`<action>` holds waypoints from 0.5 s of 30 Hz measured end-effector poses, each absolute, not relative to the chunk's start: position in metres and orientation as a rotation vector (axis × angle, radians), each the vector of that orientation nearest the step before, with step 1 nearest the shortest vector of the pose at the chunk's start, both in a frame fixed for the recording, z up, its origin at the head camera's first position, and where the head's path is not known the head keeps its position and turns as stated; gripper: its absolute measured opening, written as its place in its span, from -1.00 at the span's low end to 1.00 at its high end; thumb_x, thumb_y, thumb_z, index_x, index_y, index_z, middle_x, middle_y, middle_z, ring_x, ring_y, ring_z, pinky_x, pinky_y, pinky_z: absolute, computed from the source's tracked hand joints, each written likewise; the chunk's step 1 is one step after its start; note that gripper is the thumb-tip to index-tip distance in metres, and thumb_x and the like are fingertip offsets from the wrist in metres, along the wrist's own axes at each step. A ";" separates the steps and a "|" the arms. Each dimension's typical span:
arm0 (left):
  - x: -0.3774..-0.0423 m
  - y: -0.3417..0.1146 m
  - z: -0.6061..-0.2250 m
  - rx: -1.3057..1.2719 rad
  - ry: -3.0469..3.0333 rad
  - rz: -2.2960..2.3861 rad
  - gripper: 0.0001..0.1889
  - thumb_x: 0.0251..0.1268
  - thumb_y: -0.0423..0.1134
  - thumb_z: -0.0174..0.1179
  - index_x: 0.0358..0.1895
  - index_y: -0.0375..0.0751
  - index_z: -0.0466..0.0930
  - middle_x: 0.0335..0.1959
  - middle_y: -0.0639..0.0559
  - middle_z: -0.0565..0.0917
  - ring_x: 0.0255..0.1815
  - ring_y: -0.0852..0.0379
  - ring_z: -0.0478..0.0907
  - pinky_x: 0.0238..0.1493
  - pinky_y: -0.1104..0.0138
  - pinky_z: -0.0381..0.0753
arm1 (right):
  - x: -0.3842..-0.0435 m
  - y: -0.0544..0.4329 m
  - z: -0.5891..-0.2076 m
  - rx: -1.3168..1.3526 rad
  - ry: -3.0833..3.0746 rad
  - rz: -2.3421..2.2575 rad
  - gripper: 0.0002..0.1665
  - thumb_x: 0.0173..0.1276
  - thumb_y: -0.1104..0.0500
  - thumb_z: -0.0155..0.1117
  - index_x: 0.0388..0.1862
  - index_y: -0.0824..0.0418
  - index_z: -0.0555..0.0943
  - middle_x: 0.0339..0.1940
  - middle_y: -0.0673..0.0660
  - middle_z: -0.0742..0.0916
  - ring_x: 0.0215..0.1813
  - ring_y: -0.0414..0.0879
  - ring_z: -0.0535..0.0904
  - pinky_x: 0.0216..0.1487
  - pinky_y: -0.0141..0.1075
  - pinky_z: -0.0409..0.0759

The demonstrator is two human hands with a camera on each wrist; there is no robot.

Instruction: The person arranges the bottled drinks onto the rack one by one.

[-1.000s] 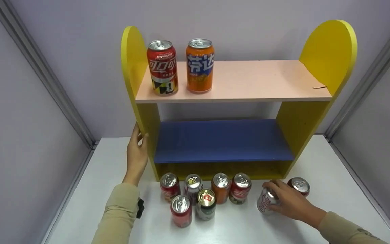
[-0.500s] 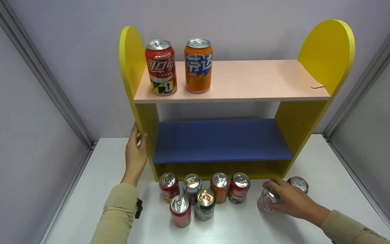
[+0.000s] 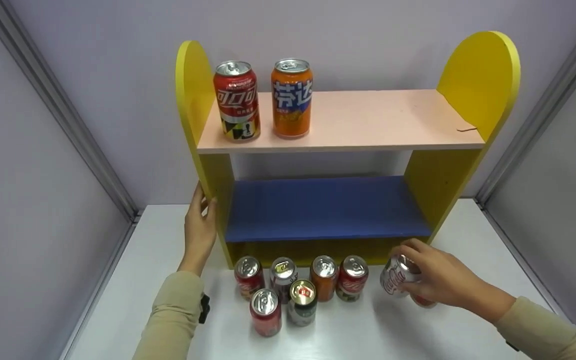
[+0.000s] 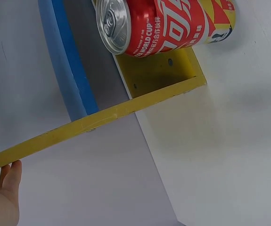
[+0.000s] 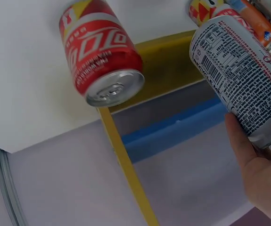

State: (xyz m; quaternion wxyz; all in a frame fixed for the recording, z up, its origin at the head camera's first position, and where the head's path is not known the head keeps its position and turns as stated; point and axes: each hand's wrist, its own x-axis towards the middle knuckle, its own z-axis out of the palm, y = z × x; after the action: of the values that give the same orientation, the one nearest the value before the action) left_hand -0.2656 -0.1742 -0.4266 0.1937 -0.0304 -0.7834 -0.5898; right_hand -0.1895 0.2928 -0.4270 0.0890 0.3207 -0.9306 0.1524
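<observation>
The right grip (image 3: 443, 275) had fingers and thumb curled round a silver cylindrical metal can with red script (image 3: 394, 277), which lay to the grip's left, long axis near upright, seemingly raised off the white surface (image 3: 338, 342). What seemed to matter was the flat blue shelf board (image 3: 328, 207), higher, beyond and leftward. The left grip (image 3: 200, 235), fingers extended, touched the yellow side panel (image 3: 220, 172), far from that can.

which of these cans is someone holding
The silver Coca-Cola can, gripped in the person's right hand. What sets it apart: the other cans stand on the white table or the pink top shelf, with neither hand holding them.
</observation>
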 end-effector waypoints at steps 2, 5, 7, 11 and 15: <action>-0.266 -0.174 -0.427 -0.085 -2.201 -1.648 -0.39 0.60 -0.26 -0.07 0.61 -0.06 -0.03 0.50 -0.19 0.23 0.44 -0.21 0.26 0.38 0.03 0.35 | -0.189 0.290 -0.417 0.963 -2.751 0.442 -0.35 -0.04 0.13 0.63 0.06 0.01 0.56 -0.08 -0.08 0.59 -0.26 -0.21 0.61 -0.35 -0.29 0.64; -0.266 -0.174 -0.427 -0.080 -2.212 -1.631 -0.39 0.61 -0.25 -0.08 0.60 -0.07 -0.02 0.50 -0.19 0.23 0.44 -0.21 0.26 0.39 0.03 0.35 | -0.187 0.286 -0.401 0.988 -2.737 0.445 -0.34 -0.04 0.15 0.63 0.08 0.02 0.56 -0.06 -0.08 0.59 -0.26 -0.21 0.64 -0.34 -0.31 0.66; -0.267 -0.175 -0.428 -0.076 -2.218 -1.621 -0.40 0.61 -0.26 -0.09 0.60 -0.08 -0.02 0.50 -0.18 0.22 0.43 -0.22 0.26 0.39 0.03 0.34 | -0.186 0.284 -0.392 1.007 -2.723 0.451 -0.33 -0.03 0.15 0.63 0.10 0.04 0.56 -0.04 -0.07 0.59 -0.25 -0.22 0.66 -0.34 -0.33 0.67; -0.267 -0.174 -0.428 -0.070 -2.222 -1.610 -0.40 0.61 -0.27 -0.09 0.60 -0.09 -0.02 0.51 -0.19 0.22 0.43 -0.23 0.26 0.39 0.03 0.34 | -0.186 0.278 -0.375 1.029 -2.676 0.452 -0.32 -0.04 0.12 0.65 0.10 0.05 0.57 0.00 -0.06 0.59 -0.26 -0.25 0.67 -0.33 -0.34 0.68; -0.267 -0.173 -0.428 -0.061 -2.222 -1.610 -0.40 0.60 -0.28 -0.08 0.60 -0.08 -0.01 0.50 -0.19 0.24 0.43 -0.23 0.27 0.38 0.03 0.35 | -0.187 0.271 -0.359 1.033 -2.619 0.447 -0.30 -0.07 0.08 0.67 0.10 0.04 0.58 0.03 -0.06 0.60 -0.26 -0.27 0.66 -0.33 -0.34 0.68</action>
State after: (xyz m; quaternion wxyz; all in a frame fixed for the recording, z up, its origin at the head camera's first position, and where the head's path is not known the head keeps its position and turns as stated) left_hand -0.2667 -0.1733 -0.4275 0.1973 -0.0218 -0.7936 -0.5751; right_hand -0.1866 0.2713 -0.3592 0.1450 0.3587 -0.9090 0.1552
